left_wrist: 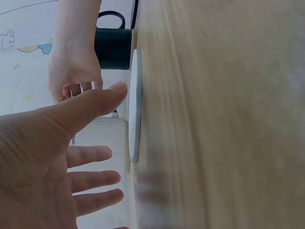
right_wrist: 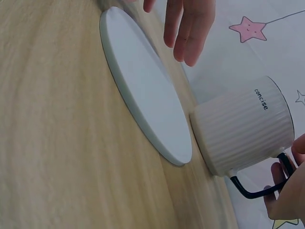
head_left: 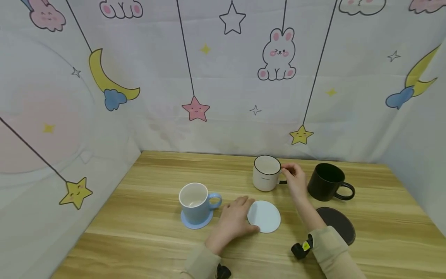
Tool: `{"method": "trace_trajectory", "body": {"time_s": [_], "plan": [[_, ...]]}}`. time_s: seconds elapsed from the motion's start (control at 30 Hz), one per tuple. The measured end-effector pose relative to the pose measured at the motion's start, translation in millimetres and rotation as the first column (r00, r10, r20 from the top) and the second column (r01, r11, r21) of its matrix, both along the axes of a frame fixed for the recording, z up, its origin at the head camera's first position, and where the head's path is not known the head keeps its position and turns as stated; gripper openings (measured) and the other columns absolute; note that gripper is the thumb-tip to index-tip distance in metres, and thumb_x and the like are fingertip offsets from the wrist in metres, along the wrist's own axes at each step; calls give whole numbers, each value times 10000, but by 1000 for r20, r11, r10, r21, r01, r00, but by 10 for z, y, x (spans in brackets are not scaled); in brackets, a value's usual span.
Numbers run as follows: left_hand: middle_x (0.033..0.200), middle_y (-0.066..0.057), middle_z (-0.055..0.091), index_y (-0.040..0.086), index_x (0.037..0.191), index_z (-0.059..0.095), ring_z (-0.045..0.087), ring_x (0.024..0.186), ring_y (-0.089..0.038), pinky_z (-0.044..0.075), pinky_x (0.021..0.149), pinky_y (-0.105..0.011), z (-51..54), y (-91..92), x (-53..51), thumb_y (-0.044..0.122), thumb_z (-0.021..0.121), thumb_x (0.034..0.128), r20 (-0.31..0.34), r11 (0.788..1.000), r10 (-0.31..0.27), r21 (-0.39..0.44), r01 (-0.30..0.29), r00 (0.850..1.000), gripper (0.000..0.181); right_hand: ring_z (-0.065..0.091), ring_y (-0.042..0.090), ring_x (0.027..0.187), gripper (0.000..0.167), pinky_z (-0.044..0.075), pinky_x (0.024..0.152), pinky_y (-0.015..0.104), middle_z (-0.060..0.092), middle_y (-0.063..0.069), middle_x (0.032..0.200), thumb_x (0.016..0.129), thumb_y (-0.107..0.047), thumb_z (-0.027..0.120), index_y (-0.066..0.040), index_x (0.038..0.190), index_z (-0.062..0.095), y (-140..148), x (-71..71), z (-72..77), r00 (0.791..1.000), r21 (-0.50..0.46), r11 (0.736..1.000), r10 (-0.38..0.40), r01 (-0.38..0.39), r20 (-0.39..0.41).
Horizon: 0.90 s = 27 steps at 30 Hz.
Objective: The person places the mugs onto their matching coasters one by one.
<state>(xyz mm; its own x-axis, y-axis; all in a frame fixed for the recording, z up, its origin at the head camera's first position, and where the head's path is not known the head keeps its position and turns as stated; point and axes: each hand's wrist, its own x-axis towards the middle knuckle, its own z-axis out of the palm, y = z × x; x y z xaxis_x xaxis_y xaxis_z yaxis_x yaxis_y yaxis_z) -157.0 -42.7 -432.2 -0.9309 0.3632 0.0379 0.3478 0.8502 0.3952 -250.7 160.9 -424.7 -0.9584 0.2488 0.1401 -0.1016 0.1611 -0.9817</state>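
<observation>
At the back of the table my right hand (head_left: pixel 295 178) grips the black handle of a white mug (head_left: pixel 266 177). In the right wrist view the ribbed white mug (right_wrist: pixel 245 129) bears the word "concise", and fingers curl around its handle (right_wrist: pixel 259 193). My left hand (head_left: pixel 235 217) is spread beside a white round coaster (head_left: pixel 268 217), thumb near its front edge. The left wrist view shows that hand's fingers (left_wrist: pixel 95 181) apart, with nothing between them; whether the thumb touches the coaster (left_wrist: pixel 136 105), I cannot tell.
To the left, a blue mug (head_left: pixel 196 207) stands on a blue coaster (head_left: pixel 197 225). On the right are a black mug (head_left: pixel 324 184) and, in front of it, a dark round coaster (head_left: pixel 339 224), partly behind the right forearm. A patterned cloth (head_left: pixel 226 77) hangs behind the table.
</observation>
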Motion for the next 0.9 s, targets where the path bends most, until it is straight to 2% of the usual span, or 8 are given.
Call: {"method": "trace_trajectory", "body": {"time_s": [0.3,0.6,0.9], "plan": [[1455,-129,481,151,1386,491,447,1356,-306,391,1016,-598,-12,35,-33,443,830,696,42,1000,-6,14,6,999,822,515,-30,875,246,446,836,135,537,-153,920,967,-83,533,63,1165,536,12,-31,-86,999,-81,997,11,-9,31],[1486,-127,443,147,1406,468,408,1388,-307,358,1041,-617,-3,68,-53,455,822,707,89,1000,0,7,0,996,842,585,13,843,260,457,942,298,533,-195,819,973,-158,503,29,1150,541,72,-69,-64,989,-35,999,35,-30,147],[1470,-129,463,131,1396,482,418,1382,-297,359,1045,-599,-21,35,-23,461,822,706,89,999,23,-24,-21,996,837,580,98,835,192,431,975,377,592,-37,860,961,-182,470,-10,1018,536,59,-93,-47,978,35,997,58,-66,198]]}}
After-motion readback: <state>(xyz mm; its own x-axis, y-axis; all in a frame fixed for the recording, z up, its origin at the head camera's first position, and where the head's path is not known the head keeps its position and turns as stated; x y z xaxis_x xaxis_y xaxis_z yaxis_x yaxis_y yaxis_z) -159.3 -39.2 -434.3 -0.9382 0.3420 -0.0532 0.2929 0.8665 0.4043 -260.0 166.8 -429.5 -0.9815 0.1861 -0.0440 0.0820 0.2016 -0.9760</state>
